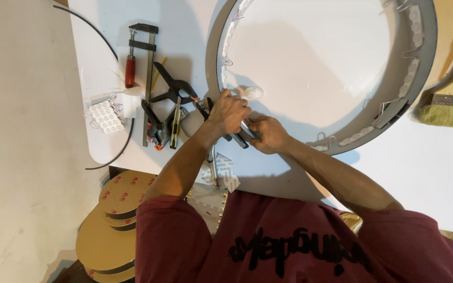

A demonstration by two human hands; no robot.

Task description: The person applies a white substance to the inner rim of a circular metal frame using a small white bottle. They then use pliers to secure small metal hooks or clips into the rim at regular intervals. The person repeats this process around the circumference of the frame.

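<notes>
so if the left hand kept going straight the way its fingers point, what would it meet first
Probably the right hand: the left hand points toward it, both at the grey ring's rim. Depth is unclear.

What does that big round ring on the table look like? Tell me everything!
The big grey round ring lies flat on the white table, its top edge cut off by the picture. Its wall looks like thin metal. Strips of small white bumpy modules with looped wires line its inside. Both hands, left and right, work at its near rim.
</notes>
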